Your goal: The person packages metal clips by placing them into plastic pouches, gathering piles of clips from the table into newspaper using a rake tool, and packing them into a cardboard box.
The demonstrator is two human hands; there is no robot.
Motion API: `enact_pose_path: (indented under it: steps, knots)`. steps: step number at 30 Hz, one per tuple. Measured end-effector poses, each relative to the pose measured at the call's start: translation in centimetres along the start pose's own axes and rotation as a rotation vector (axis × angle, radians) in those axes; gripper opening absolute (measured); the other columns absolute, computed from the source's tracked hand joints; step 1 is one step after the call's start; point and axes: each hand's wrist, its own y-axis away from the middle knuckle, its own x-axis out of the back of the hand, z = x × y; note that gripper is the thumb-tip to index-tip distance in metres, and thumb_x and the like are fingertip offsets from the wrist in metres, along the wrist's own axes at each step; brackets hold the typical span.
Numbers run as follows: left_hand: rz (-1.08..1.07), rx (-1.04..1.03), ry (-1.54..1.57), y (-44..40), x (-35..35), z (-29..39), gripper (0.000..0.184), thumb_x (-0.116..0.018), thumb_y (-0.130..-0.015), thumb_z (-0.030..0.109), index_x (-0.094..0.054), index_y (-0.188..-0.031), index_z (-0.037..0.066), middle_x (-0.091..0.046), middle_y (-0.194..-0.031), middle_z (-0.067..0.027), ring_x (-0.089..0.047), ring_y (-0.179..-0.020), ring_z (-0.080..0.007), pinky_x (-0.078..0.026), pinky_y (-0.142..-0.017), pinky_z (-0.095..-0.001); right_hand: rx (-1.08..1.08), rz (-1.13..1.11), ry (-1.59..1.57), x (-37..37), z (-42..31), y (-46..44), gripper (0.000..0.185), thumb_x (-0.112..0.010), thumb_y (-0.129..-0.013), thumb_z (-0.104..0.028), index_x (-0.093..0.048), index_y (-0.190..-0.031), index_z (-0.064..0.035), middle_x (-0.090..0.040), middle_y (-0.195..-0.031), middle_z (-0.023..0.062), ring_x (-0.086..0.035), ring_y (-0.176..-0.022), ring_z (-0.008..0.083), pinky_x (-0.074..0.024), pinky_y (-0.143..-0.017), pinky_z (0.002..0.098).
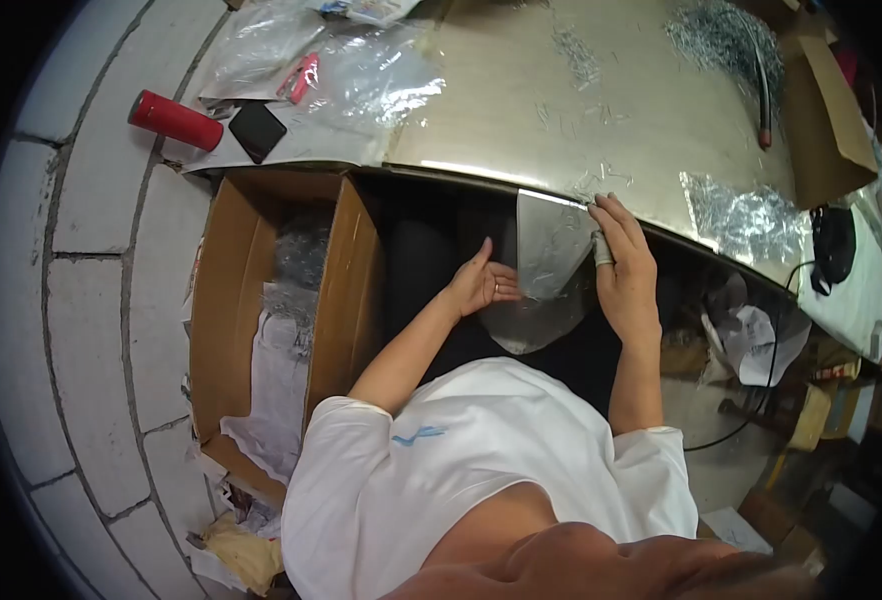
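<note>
A clear plastic bag or sheet (551,250) hangs over the near edge of the metal-topped table (521,100), its lower end above my lap. On its left side is my left hand (486,285), thumb raised and fingers stretched, the fingertips at or close to the plastic. My right hand (623,255) lies at the table edge on the plastic's right, fingers extended, a pale wrap around one finger. Whether either hand touches the plastic is hard to tell. Small shiny wire-like pieces (601,185) are scattered on the table just beyond my right hand.
A cardboard box (356,290) with plastic and paper inside stands at my left. Beyond it lie a red bottle (176,120), a dark phone-like object (258,131) and a pink tool (299,78). A heap of metal pieces (716,40) and a cardboard piece (831,120) are at far right.
</note>
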Motion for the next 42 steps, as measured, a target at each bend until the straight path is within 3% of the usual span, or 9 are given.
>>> enact_pose_path:
  steps: [7,12,15,17,21,24,33,37,42]
  knots:
    - [-0.325,-0.011,0.199,0.8,-6.4,-1.7,0.094,-0.025,-0.091,0.072,-0.021,-0.149,-0.001,-0.034,-0.150,-0.0215,-0.037,-0.137,-0.0348,-0.028,-0.113,-0.0509,-0.169,-0.083,-0.191,-0.3,1.4,3.5,0.040,-0.048,-0.079,0.014,-0.060,-0.115,0.0019,-0.062,-0.117,0.0167,-0.062,-0.106,0.0305,-0.0474,-0.090,0.0300]
    - [-0.342,-0.014,0.126,1.2,-4.4,-2.5,0.083,-0.036,-0.094,0.064,-0.028,-0.147,0.001,-0.042,-0.145,-0.0194,-0.044,-0.132,-0.0338,-0.036,-0.109,-0.0493,-0.183,-0.118,-0.289,-1.6,2.4,5.7,0.038,-0.048,-0.080,0.014,-0.061,-0.114,0.0021,-0.063,-0.111,0.0168,-0.064,-0.102,0.0285,-0.0476,-0.089,0.0283]
    - [-0.274,-0.104,-0.129,1.7,-4.2,-2.7,0.061,-0.057,-0.094,0.037,-0.041,-0.138,-0.001,-0.054,-0.133,-0.0170,-0.056,-0.120,-0.0295,-0.046,-0.101,-0.0452,-0.161,-0.172,-0.297,-3.7,2.2,6.8,0.042,-0.048,-0.080,0.014,-0.058,-0.119,0.0031,-0.062,-0.115,0.0197,-0.062,-0.105,0.0342,-0.0480,-0.092,0.0343]
    - [-0.154,-0.156,-0.244,2.1,-5.6,-2.7,0.048,-0.069,-0.085,0.014,-0.052,-0.127,-0.002,-0.063,-0.116,-0.0129,-0.063,-0.106,-0.0229,-0.052,-0.091,-0.0384,0.000,-0.392,-0.174,-5.3,3.2,8.4,0.039,-0.051,-0.080,0.010,-0.059,-0.118,0.0038,-0.062,-0.118,0.0222,-0.061,-0.107,0.0370,-0.0481,-0.093,0.0380]
    - [-0.039,-0.039,-0.482,2.1,-4.3,-3.0,0.034,-0.069,-0.085,0.011,-0.059,-0.115,-0.001,-0.065,-0.103,-0.0073,-0.062,-0.098,-0.0152,-0.051,-0.085,-0.0316,-0.191,-0.667,-0.244,-5.0,1.5,6.8,0.037,-0.054,-0.080,0.005,-0.061,-0.116,0.0041,-0.063,-0.116,0.0234,-0.061,-0.106,0.0375,-0.0482,-0.093,0.0397]
    - [0.170,0.068,-0.378,2.7,-6.0,-3.3,0.027,-0.064,-0.091,0.017,-0.062,-0.110,-0.002,-0.066,-0.100,-0.0052,-0.061,-0.089,-0.0115,-0.049,-0.078,-0.0270,-0.195,-0.433,-0.243,-4.6,2.1,6.6,0.035,-0.060,-0.080,-0.003,-0.062,-0.114,0.0028,-0.065,-0.109,0.0214,-0.062,-0.103,0.0378,-0.0495,-0.090,0.0404]
    - [-0.006,-0.238,-0.679,3.6,-12.5,0.5,0.046,-0.054,-0.098,0.032,-0.055,-0.126,-0.005,-0.064,-0.112,-0.0115,-0.065,-0.101,-0.0222,-0.052,-0.087,-0.0314,-0.122,-0.457,-0.064,-3.7,4.5,5.1,0.027,-0.070,-0.075,-0.012,-0.067,-0.100,-0.0009,-0.066,-0.088,0.0140,-0.065,-0.082,0.0289,-0.0513,-0.074,0.0384]
    - [0.036,-0.492,-0.413,4.8,-15.0,3.6,0.042,-0.049,-0.100,0.029,-0.056,-0.123,-0.006,-0.065,-0.111,-0.0201,-0.065,-0.104,-0.0321,-0.053,-0.086,-0.0352,-0.351,0.221,-0.294,2.5,5.3,0.9,0.012,-0.069,-0.078,-0.002,-0.065,-0.089,0.0026,-0.065,-0.075,0.0064,-0.058,-0.070,0.0101,-0.0481,-0.066,0.0258]
    - [0.298,-0.881,-0.742,6.0,-13.7,7.0,0.026,-0.051,-0.098,0.016,-0.064,-0.105,-0.006,-0.069,-0.100,-0.0173,-0.069,-0.091,-0.0233,-0.054,-0.081,-0.0315,-0.329,0.420,0.543,5.0,13.8,-1.0,0.023,-0.069,-0.077,-0.008,-0.063,-0.099,-0.0087,-0.060,-0.091,0.0124,-0.060,-0.085,0.0343,-0.0498,-0.072,0.0423]
